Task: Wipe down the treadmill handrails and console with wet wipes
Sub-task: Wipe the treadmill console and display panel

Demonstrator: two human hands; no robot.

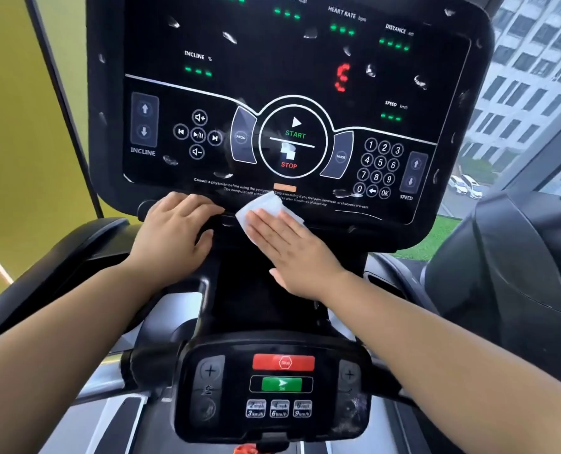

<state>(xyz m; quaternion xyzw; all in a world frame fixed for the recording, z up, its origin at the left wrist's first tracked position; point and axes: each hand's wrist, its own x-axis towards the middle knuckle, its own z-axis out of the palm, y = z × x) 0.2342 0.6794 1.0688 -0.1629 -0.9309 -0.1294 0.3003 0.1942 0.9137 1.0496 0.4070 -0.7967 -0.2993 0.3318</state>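
The black treadmill console fills the upper view, its display lit with green dashes and a red figure. A white wet wipe lies flat against the console's lower edge, just under the STOP button. My right hand presses on the wipe with straight fingers. My left hand rests on the console's bottom rim to the left, fingers lightly bent over the edge. A smaller control panel with red stop and green go buttons sits below. The left handrail runs dark at the left.
A second treadmill's dark housing stands at the right. A yellow wall is at the left, and a window at the right looks onto a building and parked cars. A red safety clip hangs at the bottom edge.
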